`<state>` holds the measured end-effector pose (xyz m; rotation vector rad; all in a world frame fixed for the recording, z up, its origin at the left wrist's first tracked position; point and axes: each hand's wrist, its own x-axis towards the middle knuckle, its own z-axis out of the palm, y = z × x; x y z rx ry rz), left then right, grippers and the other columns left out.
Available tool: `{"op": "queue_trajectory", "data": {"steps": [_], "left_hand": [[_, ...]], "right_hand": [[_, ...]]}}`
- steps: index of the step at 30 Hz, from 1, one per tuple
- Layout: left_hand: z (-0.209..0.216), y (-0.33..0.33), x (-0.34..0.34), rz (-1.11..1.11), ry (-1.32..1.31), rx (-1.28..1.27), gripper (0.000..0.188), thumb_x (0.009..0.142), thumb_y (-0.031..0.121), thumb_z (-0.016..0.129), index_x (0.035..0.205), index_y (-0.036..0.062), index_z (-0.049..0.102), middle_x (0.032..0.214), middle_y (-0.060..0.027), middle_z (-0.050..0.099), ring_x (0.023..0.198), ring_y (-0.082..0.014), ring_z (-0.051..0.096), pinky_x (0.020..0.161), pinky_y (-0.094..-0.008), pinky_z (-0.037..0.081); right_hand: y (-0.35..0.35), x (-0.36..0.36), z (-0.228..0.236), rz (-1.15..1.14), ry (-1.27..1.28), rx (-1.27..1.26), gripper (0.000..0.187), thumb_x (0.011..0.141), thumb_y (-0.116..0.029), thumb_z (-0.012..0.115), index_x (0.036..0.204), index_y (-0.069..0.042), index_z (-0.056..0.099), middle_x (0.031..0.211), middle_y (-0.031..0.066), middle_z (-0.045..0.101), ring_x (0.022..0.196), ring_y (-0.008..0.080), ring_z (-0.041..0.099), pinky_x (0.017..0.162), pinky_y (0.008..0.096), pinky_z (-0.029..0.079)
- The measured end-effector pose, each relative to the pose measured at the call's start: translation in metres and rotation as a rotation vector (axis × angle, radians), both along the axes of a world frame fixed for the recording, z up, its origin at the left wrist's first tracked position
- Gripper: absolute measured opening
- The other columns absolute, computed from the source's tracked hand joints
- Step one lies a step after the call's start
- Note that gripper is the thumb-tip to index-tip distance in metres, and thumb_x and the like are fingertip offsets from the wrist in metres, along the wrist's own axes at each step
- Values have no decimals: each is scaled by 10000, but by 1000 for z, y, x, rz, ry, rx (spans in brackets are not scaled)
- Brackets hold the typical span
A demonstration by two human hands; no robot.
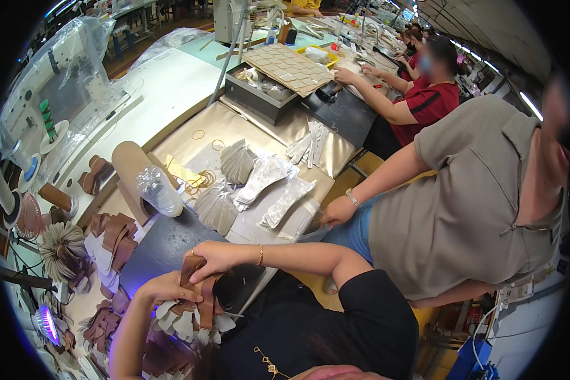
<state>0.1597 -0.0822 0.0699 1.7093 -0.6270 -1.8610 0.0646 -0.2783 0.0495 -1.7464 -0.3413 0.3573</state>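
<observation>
My left hand and my right hand are close together at the near edge of the table. Both have their fingers closed on brown leather pieces. Part of the brown leather stands up between the hands, and other strips hang below the fingers. Under them lies a pile of white and grey cut pieces. A dark flat board is just beyond my hands. To the left are a stack of brown leather pieces and a heap of reddish-brown pieces.
Fanned grey bundles, white bundles and a plastic-wrapped roll lie beyond the board. A lit purple lamp is at the left. A person in a taupe top stands close on my right; another in red sits farther off.
</observation>
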Motion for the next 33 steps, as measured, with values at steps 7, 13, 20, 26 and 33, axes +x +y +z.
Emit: {"op": "queue_trajectory", "data": {"steps": [7, 13, 20, 26, 33], "left_hand": [[-6, 7, 3, -48, 117, -68, 322, 802, 113, 705, 1093, 10, 611, 903, -35, 643, 810, -107, 598, 669, -273, 507], [-1, 8, 5, -121, 22, -55, 322, 835, 164, 684, 1114, 26, 600, 945, -8, 640, 865, -88, 577, 770, -265, 492], [0, 10, 1, -23, 126, -153, 258, 935, 267, 618, 1032, 28, 631, 887, 20, 625, 827, -64, 564, 720, -231, 461], [-15, 31, 18, 115, 34, -91, 558, 1003, 473, 432, 1278, 3, 551, 1252, -107, 606, 1089, -175, 583, 960, -336, 462], [-35, 41, 10, 876, 1034, -10, 708, 960, 574, 431, 1338, -21, 484, 1240, -208, 608, 1099, -324, 621, 949, -441, 496]], "right_hand": [[-7, 1, 6, 26, -26, -24, 361, 812, -324, 728, 1040, -50, 676, 951, 108, 719, 835, 192, 676, 765, 317, 518], [-4, 2, 12, 12, 22, -40, 357, 802, -299, 748, 1037, -43, 669, 919, 112, 714, 825, 192, 670, 747, 329, 508], [-3, 1, 8, 34, 16, -26, 322, 842, -268, 733, 1047, -31, 660, 917, 86, 718, 819, 131, 652, 741, 289, 508], [-4, 1, 21, 46, 146, 158, 309, 827, -236, 750, 1028, -21, 657, 928, 67, 711, 830, 106, 627, 758, 279, 502], [-17, 4, 45, 24, 160, 280, 288, 854, -172, 733, 1058, 4, 633, 999, 58, 695, 903, 92, 605, 818, 266, 495]]}}
